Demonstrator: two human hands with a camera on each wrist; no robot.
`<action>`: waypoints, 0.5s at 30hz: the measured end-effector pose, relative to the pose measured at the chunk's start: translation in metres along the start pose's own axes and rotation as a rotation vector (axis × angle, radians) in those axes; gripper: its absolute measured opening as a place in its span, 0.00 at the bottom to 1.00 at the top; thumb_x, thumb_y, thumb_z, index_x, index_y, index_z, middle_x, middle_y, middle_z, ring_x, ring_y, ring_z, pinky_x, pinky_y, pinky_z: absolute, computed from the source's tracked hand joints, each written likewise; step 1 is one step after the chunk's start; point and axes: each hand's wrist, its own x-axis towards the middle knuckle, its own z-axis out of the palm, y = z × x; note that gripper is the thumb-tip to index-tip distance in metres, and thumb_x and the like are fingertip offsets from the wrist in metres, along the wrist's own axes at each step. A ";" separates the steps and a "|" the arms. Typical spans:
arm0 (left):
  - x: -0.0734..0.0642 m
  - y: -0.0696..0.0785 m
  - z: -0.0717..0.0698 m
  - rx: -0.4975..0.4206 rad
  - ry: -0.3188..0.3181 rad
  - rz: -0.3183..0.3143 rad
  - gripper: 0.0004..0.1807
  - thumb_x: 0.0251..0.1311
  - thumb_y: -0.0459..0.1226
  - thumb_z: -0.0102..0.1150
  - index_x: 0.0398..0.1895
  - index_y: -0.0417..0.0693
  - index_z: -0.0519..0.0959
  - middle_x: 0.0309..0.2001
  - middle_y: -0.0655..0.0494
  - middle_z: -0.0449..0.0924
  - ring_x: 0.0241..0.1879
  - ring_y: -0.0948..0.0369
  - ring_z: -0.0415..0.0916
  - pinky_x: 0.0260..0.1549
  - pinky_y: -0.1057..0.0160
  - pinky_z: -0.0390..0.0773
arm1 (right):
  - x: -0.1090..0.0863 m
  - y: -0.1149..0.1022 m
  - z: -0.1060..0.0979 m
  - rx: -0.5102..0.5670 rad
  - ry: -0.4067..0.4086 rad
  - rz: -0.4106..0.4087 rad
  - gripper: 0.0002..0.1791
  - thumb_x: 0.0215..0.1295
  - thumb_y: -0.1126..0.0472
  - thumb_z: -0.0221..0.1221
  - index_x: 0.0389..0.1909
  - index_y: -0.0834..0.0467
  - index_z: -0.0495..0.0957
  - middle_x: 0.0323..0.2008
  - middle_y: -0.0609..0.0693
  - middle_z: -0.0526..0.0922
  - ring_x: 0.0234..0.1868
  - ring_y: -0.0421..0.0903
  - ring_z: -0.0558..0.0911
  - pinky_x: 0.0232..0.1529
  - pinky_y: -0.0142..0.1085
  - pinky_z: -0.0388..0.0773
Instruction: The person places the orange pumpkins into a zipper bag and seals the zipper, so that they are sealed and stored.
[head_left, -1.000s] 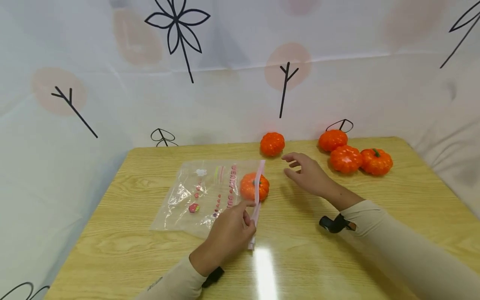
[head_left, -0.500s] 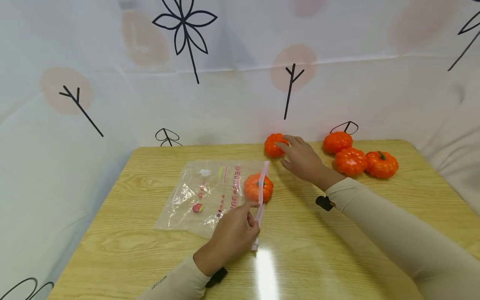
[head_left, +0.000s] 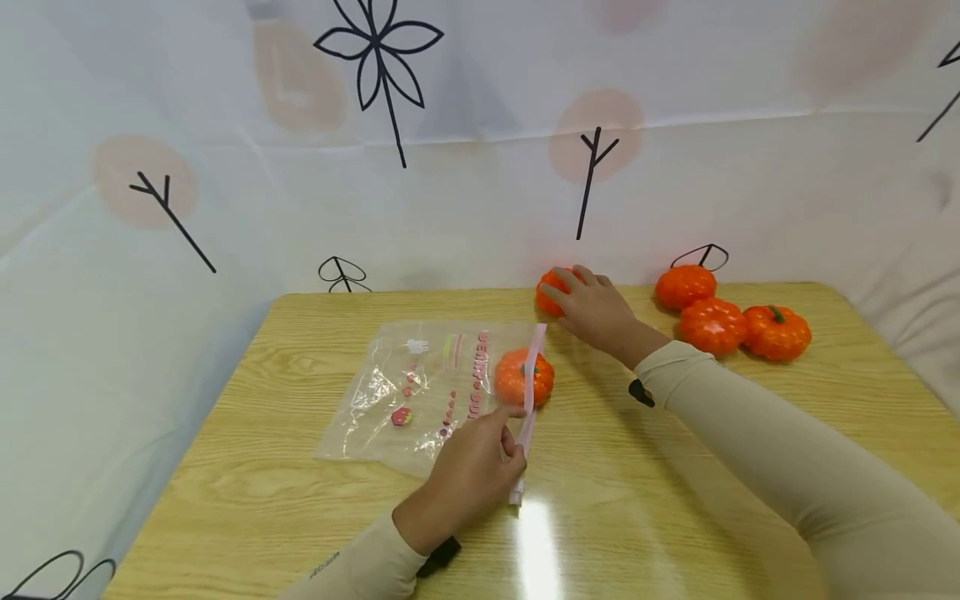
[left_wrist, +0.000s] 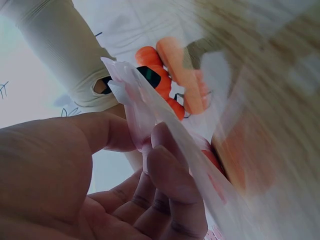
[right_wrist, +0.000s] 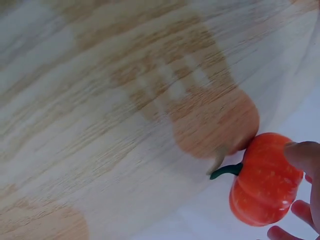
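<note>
A clear zip bag (head_left: 367, 400) with pink lettering lies flat on the table, its pink-edged mouth facing right. My left hand (head_left: 472, 467) pinches the near part of that mouth. In the left wrist view, thumb and fingers hold the bag's edge (left_wrist: 150, 107). One small orange pumpkin (head_left: 513, 379) sits at the mouth, mostly under the plastic, with its right side past the pink strip. At the table's back edge my right hand (head_left: 596, 312) grips another pumpkin (head_left: 548, 297). In the right wrist view, the thumb touches that pumpkin (right_wrist: 265, 180), fingers round its far side, its green stem showing.
Three more orange pumpkins stand close together at the back right, among them one with a green stem (head_left: 777, 333). A white patterned cloth (head_left: 480, 208) hangs behind the wooden table (head_left: 247, 442). The tabletop is glossy and reflects things.
My right hand has moved forward and left to the back pumpkin, and its fingers have come round it. My left hand keeps its pinch on the bag. The view has shifted slightly.
</note>
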 end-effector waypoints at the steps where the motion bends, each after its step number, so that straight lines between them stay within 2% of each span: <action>1: 0.000 0.000 0.000 0.000 -0.002 -0.002 0.23 0.55 0.32 0.62 0.57 0.45 0.78 0.23 0.67 0.73 0.15 0.74 0.58 0.14 0.73 0.61 | 0.001 0.000 0.001 -0.006 -0.003 -0.002 0.34 0.66 0.57 0.65 0.72 0.56 0.66 0.72 0.63 0.63 0.70 0.69 0.63 0.61 0.62 0.72; 9: 0.000 0.001 0.000 0.023 0.002 0.000 0.22 0.55 0.31 0.62 0.56 0.45 0.79 0.23 0.67 0.74 0.16 0.74 0.58 0.15 0.73 0.60 | 0.005 0.000 0.006 -0.040 0.017 -0.022 0.34 0.65 0.58 0.66 0.70 0.56 0.67 0.70 0.63 0.66 0.67 0.70 0.66 0.57 0.62 0.75; 15: 0.000 0.000 0.000 0.026 -0.003 -0.001 0.22 0.56 0.32 0.62 0.56 0.45 0.79 0.23 0.67 0.73 0.16 0.73 0.58 0.15 0.73 0.61 | 0.008 0.000 0.010 -0.047 0.003 -0.012 0.35 0.64 0.58 0.67 0.71 0.56 0.67 0.70 0.63 0.65 0.67 0.72 0.66 0.58 0.63 0.74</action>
